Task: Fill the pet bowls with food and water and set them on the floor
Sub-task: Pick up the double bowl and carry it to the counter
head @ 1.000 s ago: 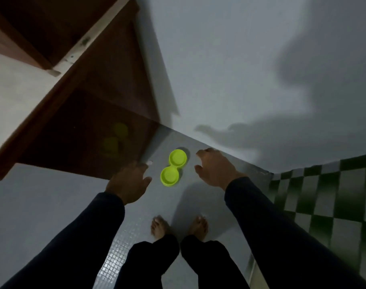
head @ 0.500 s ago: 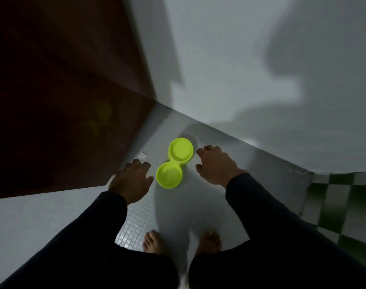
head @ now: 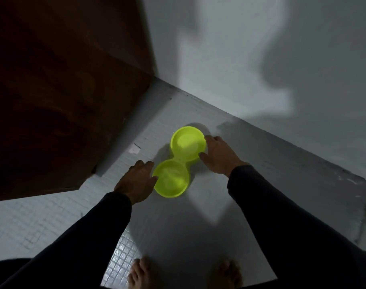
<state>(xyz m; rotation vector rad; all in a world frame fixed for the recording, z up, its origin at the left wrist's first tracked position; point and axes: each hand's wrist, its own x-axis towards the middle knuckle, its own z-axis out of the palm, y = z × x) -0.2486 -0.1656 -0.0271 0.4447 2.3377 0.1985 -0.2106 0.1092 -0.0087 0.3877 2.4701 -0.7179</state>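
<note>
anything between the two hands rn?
Yes: the yellow-green double pet bowl on the tiled floor. In the head view the left hand is at its near dish, the right hand at its far dish.

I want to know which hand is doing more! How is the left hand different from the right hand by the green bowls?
The left hand is at the nearer bowl, fingertips at its rim; the right hand is at the farther bowl, fingers curled against its side. The left hand reaches from the wooden door side, the right from the white wall side. Both wear dark sleeves, and neither has lifted the double bowl off the floor.
</note>
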